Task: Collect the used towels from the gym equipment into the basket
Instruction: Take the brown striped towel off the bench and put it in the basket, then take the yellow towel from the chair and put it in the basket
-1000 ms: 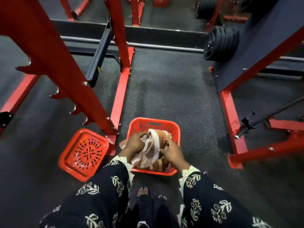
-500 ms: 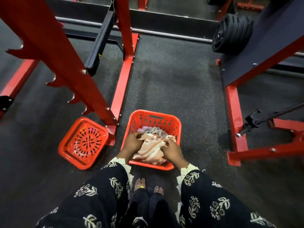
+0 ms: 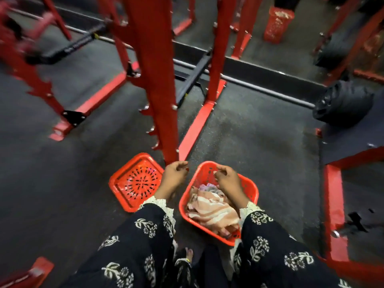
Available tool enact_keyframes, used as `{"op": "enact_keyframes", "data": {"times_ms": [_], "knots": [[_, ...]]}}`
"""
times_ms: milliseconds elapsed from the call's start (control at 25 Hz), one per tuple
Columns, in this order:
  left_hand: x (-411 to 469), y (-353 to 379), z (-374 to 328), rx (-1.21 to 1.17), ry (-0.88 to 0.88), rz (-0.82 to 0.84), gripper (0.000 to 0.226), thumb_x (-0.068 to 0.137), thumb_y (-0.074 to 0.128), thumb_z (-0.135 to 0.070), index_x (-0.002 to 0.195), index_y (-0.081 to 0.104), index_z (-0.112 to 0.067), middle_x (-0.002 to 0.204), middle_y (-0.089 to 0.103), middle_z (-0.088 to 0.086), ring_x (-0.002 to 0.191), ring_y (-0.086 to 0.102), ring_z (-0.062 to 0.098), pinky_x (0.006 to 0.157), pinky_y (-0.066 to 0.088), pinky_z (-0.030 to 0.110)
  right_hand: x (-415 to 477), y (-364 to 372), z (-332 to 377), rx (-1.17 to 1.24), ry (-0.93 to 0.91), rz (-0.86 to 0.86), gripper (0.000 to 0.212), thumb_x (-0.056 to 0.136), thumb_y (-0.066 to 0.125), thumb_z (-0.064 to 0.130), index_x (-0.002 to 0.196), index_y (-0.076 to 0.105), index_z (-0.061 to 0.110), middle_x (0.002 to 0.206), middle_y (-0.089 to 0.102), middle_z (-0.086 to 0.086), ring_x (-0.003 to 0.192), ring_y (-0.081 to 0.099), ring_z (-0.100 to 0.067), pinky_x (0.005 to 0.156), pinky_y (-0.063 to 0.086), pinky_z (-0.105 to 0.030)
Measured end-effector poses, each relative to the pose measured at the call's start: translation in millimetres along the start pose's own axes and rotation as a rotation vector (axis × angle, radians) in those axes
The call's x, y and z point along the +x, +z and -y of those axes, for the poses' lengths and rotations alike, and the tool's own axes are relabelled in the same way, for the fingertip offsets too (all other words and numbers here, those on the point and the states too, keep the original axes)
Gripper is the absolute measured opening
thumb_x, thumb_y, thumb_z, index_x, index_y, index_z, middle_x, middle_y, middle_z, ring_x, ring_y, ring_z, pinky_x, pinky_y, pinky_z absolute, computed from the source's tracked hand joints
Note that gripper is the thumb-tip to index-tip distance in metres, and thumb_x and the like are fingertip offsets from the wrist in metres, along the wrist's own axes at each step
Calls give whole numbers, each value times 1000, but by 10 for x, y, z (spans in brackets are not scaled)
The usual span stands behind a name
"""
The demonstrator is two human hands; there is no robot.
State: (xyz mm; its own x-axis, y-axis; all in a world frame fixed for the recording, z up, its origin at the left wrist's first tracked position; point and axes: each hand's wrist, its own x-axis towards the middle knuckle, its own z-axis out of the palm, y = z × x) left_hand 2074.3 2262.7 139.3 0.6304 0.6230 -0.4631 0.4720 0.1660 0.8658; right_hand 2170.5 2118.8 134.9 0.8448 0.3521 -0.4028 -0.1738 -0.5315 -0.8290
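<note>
Leaving the striped towels (image 3: 212,210) lying low inside the red basket (image 3: 252,190) on the floor looks like a sound finish to this step. A good next move would probably grip the rim evenly so nothing spills, or fetch the perforated lid (image 3: 137,181) lying just left of the basket. Both hands hover with wrists raised: the left hand (image 3: 175,175) above the gap between lid and basket, the right hand (image 3: 227,179) over the basket's far side. Each hand's fingers curl loosely, holding nothing.
</note>
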Motion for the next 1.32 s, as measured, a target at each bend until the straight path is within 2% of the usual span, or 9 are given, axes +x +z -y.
{"op": "enact_keyframes", "data": {"times_ms": [120,240,360,480,640,800,960,1120,1320], "knots": [[-251,-520,-162,-84,30,-155,33,92,50,2,123,60,0,106,68,18,79,64,27,61,50,28,-97,390,401,24,-85,128,34,90,56,9,124,60,5,98,61,-6,92,56,-18,90,48,-42],[-598,-962,-179,-182,64,-303,30,91,51,2,120,61,-3,98,64,12,79,58,20,54,43,19,-322,796,710,31,-175,262,32,90,58,10,122,61,7,98,63,-7,90,57,-19,83,47,-38],[-1098,-1377,-59,-304,61,-476,26,92,54,-4,117,62,-8,97,64,11,81,58,21,61,43,27,-712,1201,905,-18,-241,446,30,90,58,14,120,60,14,104,66,-7,96,60,-20,92,49,-43],[-1690,-1735,154,-422,66,-635,23,93,56,-8,114,62,-15,99,64,7,77,59,14,58,42,23,-1231,1604,969,-31,-328,629,30,91,56,15,121,60,15,100,66,-3,91,61,-16,86,49,-38],[-2700,-2288,583,-552,73,-911,18,94,56,-13,109,61,-23,100,65,1,84,62,14,63,42,23,-2217,2271,1036,-75,-423,895,30,92,55,17,122,60,17,99,64,0,89,61,-15,85,50,-38],[-3791,-2822,1099,-621,48,-1160,22,94,57,-15,115,61,-20,105,66,1,85,63,12,66,44,24,-3372,2905,1034,-86,-455,1128,25,93,55,19,118,60,22,94,65,2,87,62,-15,77,51,-36],[-4847,-3385,1623,-673,33,-1391,20,94,58,-15,112,62,-22,107,67,2,86,64,13,70,45,26,-4583,3540,961,-127,-511,1320,27,92,55,21,119,61,21,106,66,-2,100,63,-21,89,51,-44],[-5590,-3973,1950,-644,27,-1502,19,94,57,-15,110,61,-23,111,66,2,91,65,15,69,45,26,-5486,4058,986,-85,-495,1433,22,95,53,21,116,59,24,92,63,4,86,60,-14,79,51,-36],[-5834,-4587,2034,-623,52,-1516,19,94,57,-13,110,61,-21,106,66,2,90,63,18,68,44,26,-5865,4446,1157,-43,-457,1439,22,95,53,16,117,57,21,88,60,6,80,57,-10,71,48,-29]]}}
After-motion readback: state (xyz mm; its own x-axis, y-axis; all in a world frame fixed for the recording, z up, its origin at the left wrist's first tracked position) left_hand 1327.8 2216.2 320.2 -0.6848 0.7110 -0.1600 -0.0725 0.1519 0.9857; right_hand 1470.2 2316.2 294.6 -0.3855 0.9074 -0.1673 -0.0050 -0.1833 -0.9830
